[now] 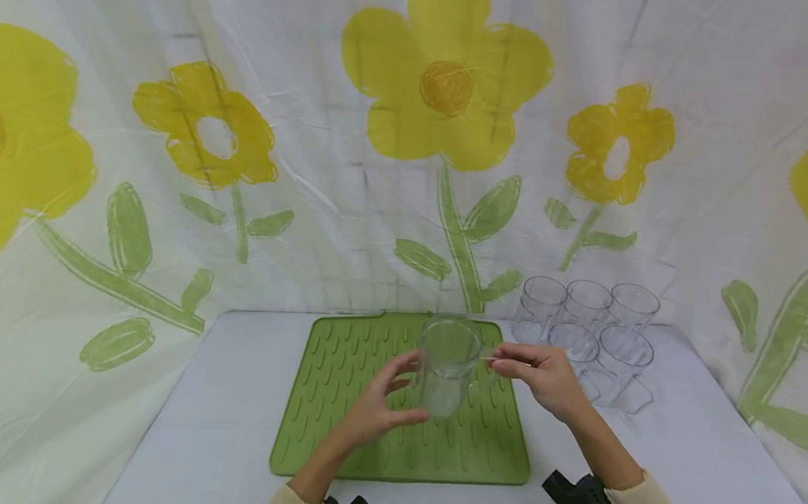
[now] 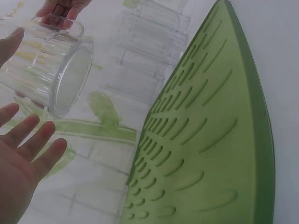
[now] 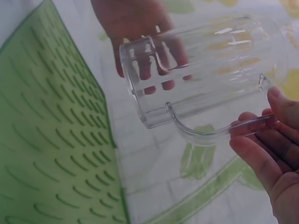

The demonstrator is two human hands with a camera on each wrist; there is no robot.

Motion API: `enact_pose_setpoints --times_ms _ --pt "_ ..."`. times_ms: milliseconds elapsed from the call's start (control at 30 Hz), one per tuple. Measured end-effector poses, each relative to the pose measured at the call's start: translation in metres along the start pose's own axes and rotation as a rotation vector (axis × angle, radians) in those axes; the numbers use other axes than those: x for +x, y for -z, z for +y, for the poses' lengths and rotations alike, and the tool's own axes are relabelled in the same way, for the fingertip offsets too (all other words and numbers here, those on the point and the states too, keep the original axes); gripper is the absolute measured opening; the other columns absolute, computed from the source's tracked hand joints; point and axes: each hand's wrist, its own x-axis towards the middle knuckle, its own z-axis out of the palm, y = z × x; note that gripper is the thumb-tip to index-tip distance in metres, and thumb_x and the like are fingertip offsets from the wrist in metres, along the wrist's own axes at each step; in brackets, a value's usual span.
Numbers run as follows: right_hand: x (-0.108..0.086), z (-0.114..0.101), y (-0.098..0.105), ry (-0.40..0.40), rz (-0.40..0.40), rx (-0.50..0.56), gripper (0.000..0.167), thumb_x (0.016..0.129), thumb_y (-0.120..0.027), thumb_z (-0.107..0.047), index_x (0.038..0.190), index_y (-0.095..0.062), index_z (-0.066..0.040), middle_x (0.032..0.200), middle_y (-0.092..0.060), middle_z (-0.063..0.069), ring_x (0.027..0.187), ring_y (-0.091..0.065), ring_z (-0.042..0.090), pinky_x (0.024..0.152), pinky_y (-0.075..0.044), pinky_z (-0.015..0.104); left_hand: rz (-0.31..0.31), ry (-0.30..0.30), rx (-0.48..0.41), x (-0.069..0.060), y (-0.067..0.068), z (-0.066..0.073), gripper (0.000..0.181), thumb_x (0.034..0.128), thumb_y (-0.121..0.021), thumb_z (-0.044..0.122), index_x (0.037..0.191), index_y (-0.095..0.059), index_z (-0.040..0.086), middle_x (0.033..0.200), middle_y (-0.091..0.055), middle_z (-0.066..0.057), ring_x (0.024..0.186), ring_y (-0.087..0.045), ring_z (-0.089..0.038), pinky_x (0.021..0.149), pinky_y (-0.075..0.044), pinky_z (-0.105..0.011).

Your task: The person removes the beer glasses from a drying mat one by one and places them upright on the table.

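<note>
A clear glass mug (image 1: 447, 366) is held up over a green drying mat (image 1: 332, 436). My right hand (image 1: 535, 373) pinches the mug's handle between thumb and fingers; the right wrist view shows this grip on the handle (image 3: 201, 137). On the mug's other side is my left hand (image 1: 385, 405), its fingers spread and its thumb apart from them. In the left wrist view the fingers of that hand (image 2: 23, 154) are extended beside the mug (image 2: 51, 70) without wrapping round it. Whether any of them touch the glass I cannot tell.
Several more clear mugs (image 1: 626, 349) stand in rows at the back right of the white table (image 1: 222, 396), right of the mat. Behind the table hangs a white curtain (image 1: 348, 232) with yellow flowers. Dark devices (image 1: 573, 492) are strapped at both wrists.
</note>
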Motion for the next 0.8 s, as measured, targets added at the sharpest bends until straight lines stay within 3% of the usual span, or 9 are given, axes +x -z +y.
enact_pose_setpoints --times_ms 167,300,533,633,800 --pt "-0.001 -0.001 0.006 -0.015 0.030 0.011 0.033 0.092 -0.062 -0.001 0.115 -0.058 0.023 0.096 -0.072 -0.022 0.091 -0.069 -0.004 0.079 -0.057 0.015 0.024 0.016 0.023 -0.004 0.003 -0.002 0.083 0.0807 -0.079 0.011 0.150 -0.033 0.009 0.153 -0.035 -0.019 0.138 -0.038 -0.039 0.111 -0.038 -0.057" --pt "0.000 -0.003 0.010 -0.007 0.044 0.014 0.033 0.092 -0.061 0.000 0.115 -0.058 0.024 0.096 -0.071 -0.024 0.091 -0.069 -0.005 0.079 -0.057 0.014 0.028 0.030 0.068 -0.007 0.007 -0.003 0.083 0.0808 -0.080 0.015 0.150 -0.034 0.015 0.153 -0.036 -0.014 0.139 -0.037 -0.037 0.113 -0.036 -0.057" --pt "0.000 -0.008 0.016 -0.009 0.101 -0.035 0.032 0.092 -0.062 -0.001 0.114 -0.059 0.022 0.095 -0.071 -0.025 0.089 -0.069 -0.005 0.078 -0.057 0.013 0.052 0.115 0.122 -0.014 0.015 -0.002 0.083 0.0800 -0.080 0.019 0.150 -0.036 0.016 0.156 -0.032 -0.013 0.144 -0.032 -0.035 0.116 -0.028 -0.061" --pt "0.001 -0.011 0.018 -0.020 0.129 -0.034 0.031 0.092 -0.063 -0.002 0.114 -0.061 0.020 0.095 -0.071 -0.025 0.089 -0.069 -0.005 0.078 -0.057 0.012 0.069 0.159 0.139 -0.018 0.018 -0.003 0.083 0.0798 -0.081 0.022 0.150 -0.036 0.018 0.158 -0.029 -0.013 0.145 -0.028 -0.037 0.114 -0.027 -0.065" --pt "0.002 -0.015 0.025 -0.024 0.160 0.015 0.021 0.092 -0.063 -0.002 0.112 -0.068 0.003 0.096 -0.072 -0.021 0.091 -0.069 -0.005 0.078 -0.057 0.013 0.088 0.206 0.166 -0.025 0.025 -0.007 0.084 0.0793 -0.081 0.026 0.150 -0.036 0.017 0.158 -0.030 -0.013 0.145 -0.027 -0.038 0.112 -0.026 -0.070"
